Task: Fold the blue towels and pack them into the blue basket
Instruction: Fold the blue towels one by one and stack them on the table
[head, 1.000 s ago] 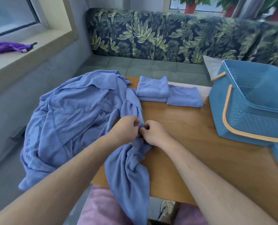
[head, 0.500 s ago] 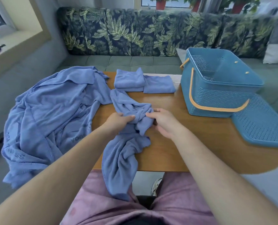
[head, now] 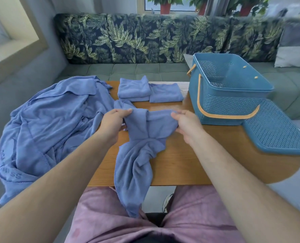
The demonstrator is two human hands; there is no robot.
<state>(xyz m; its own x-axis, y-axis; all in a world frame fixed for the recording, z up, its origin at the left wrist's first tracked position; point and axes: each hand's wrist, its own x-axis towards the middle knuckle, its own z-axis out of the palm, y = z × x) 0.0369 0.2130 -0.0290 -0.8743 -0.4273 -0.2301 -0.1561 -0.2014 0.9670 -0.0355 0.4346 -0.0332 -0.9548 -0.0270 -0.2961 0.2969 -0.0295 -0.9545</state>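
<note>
A crumpled blue towel [head: 138, 151] lies on the wooden table [head: 189, 160] and hangs over its near edge onto my lap. My left hand [head: 113, 122] pinches its top edge on the left. My right hand [head: 185, 122] grips the same edge on the right, stretching it between them. Folded blue towels [head: 149, 92] lie at the table's far side, one stack and one beside it. The blue basket [head: 228, 97] with tan handles stands on the right and looks empty. A big heap of blue towels [head: 45, 123] covers the left end.
The basket's perforated blue lid [head: 277, 130] lies on the table's right end, partly over the edge. A green bench [head: 137, 70] with leaf-print cushions runs behind the table. A grey pillow [head: 293, 53] rests far right. Potted plants stand on the sill behind.
My hands have moved apart along the towel's top edge, spreading it out and lifting it. The view has shifted right, bringing the whole basket and lid into sight.
</note>
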